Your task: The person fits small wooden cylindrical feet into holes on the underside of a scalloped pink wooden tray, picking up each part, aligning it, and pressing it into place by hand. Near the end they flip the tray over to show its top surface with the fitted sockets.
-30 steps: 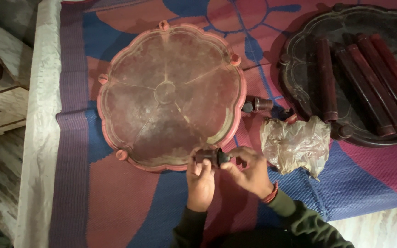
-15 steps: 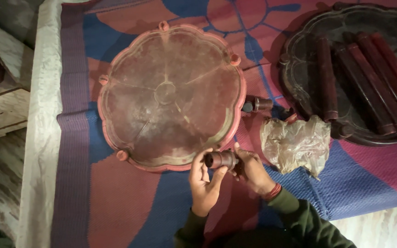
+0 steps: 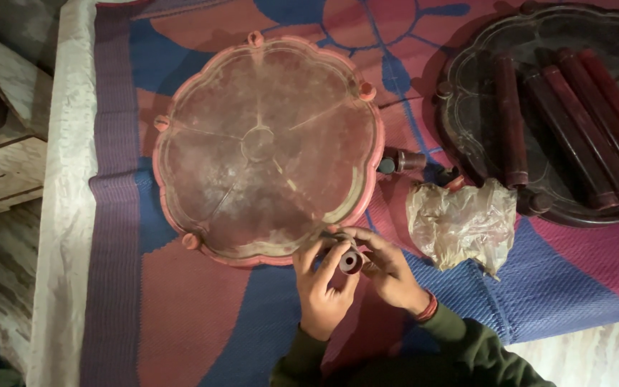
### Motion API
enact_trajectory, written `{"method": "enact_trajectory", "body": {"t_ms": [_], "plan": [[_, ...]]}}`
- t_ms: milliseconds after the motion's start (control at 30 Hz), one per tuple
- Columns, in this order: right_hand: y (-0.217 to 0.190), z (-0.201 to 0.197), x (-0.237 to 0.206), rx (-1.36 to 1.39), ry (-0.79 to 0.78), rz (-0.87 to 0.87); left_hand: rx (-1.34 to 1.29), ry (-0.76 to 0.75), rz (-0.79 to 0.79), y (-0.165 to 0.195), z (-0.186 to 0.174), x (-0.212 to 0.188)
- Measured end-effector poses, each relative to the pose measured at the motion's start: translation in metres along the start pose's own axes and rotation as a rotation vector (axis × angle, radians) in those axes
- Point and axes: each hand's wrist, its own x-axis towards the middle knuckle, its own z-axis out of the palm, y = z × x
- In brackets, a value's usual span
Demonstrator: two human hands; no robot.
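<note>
Left hand [image 3: 322, 290] and right hand [image 3: 388, 272] fingers both grasping small reddish tube [image 3: 350, 261], at near rim of scalloped red tray [image 3: 266, 147], tube's far end hidden, perhaps hollow.

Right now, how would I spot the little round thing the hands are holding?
Find the big pink flower-shaped tray on the mat. At its near rim, the left hand and right hand hold a small dark red tube piece. Its open end faces up, and unlike the similar piece lying right of the tray, it's being held.

Dim, warm light here, image soft and slightly grainy throughout, shadows pooling at upper right, left edge murky, no glare.
</note>
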Motion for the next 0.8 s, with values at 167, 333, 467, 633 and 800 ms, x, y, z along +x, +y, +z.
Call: {"method": "enact_trajectory", "body": {"t_ms": [167,333,467,633,800], "plan": [[-0.006,0.001,0.003,-0.024,-0.025,-0.052,0.001,0.002,-0.018,0.000,0.001,0.000],[-0.008,0.002,0.002,-0.030,-0.006,-0.009,-0.079,0.023,-0.059,0.000,0.002,0.000],[-0.010,0.003,0.003,-0.040,-0.028,-0.063,-0.137,0.042,-0.104,0.000,0.004,0.000],[-0.012,0.006,0.005,-0.394,-0.002,-0.161,-0.093,0.008,-0.126,-0.003,0.003,0.003],[-0.009,0.006,0.012,-0.647,0.076,-0.323,-0.086,-0.042,-0.140,0.002,0.003,0.008]]}}
